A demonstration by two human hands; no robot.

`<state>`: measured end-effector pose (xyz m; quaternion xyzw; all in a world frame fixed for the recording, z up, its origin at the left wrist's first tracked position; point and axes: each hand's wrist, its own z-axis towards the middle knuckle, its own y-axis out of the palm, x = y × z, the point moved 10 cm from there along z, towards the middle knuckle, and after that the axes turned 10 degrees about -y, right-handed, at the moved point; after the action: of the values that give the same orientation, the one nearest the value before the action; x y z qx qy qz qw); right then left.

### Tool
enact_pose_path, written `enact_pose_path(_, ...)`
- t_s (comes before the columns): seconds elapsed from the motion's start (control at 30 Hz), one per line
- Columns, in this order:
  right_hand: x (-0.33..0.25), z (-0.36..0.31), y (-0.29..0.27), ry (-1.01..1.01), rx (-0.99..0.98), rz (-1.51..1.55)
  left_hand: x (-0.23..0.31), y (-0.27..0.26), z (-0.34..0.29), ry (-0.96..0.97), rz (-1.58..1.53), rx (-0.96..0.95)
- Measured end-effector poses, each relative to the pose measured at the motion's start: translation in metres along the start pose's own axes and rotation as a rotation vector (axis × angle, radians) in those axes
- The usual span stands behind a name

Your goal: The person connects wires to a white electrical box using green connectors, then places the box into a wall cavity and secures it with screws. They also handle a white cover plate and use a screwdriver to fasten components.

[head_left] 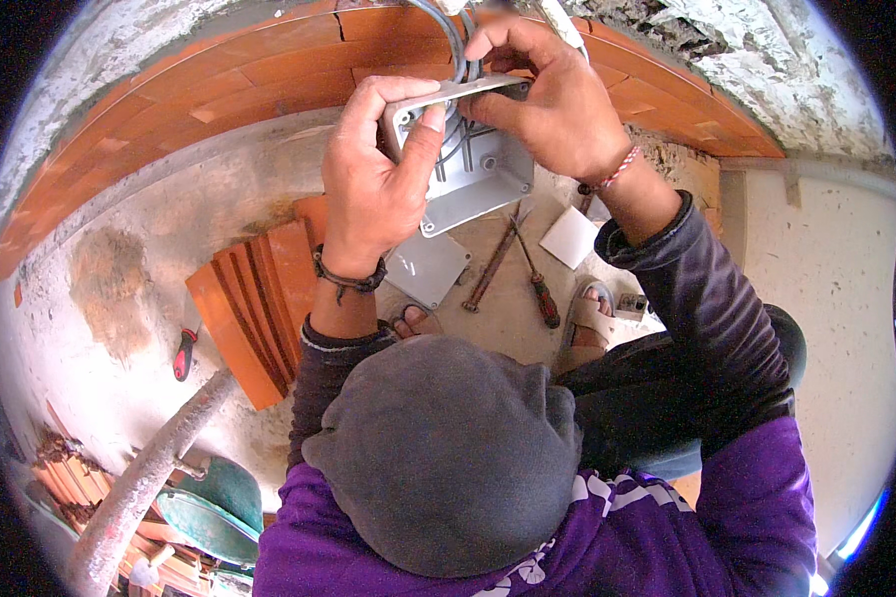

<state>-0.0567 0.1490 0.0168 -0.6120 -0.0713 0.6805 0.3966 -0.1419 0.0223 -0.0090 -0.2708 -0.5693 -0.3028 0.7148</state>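
Note:
An open grey electrical junction box [478,204] is held up in front of the brick wall. Its left wall is gripped by my left hand [383,169], thumb inside and fingers over the top edge. Grey cables [452,40] come down from above into the box's top side, and thin wires [455,139] show inside. My right hand [562,109] is closed at the cable entry: its thumb reaches inside the box and its index finger bends around the cables outside. The exact contact of the right fingertips is partly hidden.
Below the box lie a grey box lid [428,267], a screwdriver [543,294], a chisel-like metal rod [490,264] and a white square plate [569,238]. Orange hollow bricks [254,298] and a red-black screwdriver [184,353] lie left. A thick pole [154,473] slants at lower left near a green bucket [209,525].

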Motion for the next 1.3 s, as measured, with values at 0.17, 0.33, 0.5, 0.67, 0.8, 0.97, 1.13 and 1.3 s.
enact_pose_path(0.17, -0.037, -0.011, -0.006, -0.311, 0.115, -0.286, 0.006, 0.002, 0.0, 0.02, 0.043, -0.078)
enact_pose_path(0.33, -0.034, -0.016, -0.007, -0.268, 0.095, -0.375, 0.011, 0.003, -0.003, 0.036, 0.054, -0.084)
enact_pose_path(0.5, -0.048, -0.014, -0.01, -0.31, 0.102, -0.309, 0.009, 0.001, -0.004, 0.004, 0.023, -0.068)
enact_pose_path(0.67, -0.046, -0.015, -0.009, -0.285, 0.108, -0.409, 0.013, 0.005, -0.005, 0.043, 0.096, -0.055)
enact_pose_path(0.8, -0.029, -0.016, -0.01, -0.185, 0.029, -0.049, 0.009, 0.004, -0.006, -0.015, 0.015, -0.078)
enact_pose_path(0.97, -0.006, -0.005, -0.006, 0.08, -0.087, 0.304, 0.003, 0.003, -0.008, -0.03, -0.005, -0.106)
enact_pose_path(1.13, 0.007, 0.007, -0.003, 0.148, -0.04, 0.373, 0.014, 0.007, -0.008, 0.034, 0.088, -0.12)
enact_pose_path(1.3, 0.016, 0.012, -0.003, 0.182, 0.107, 0.467, 0.015, 0.003, -0.01, 0.058, 0.109, -0.075)
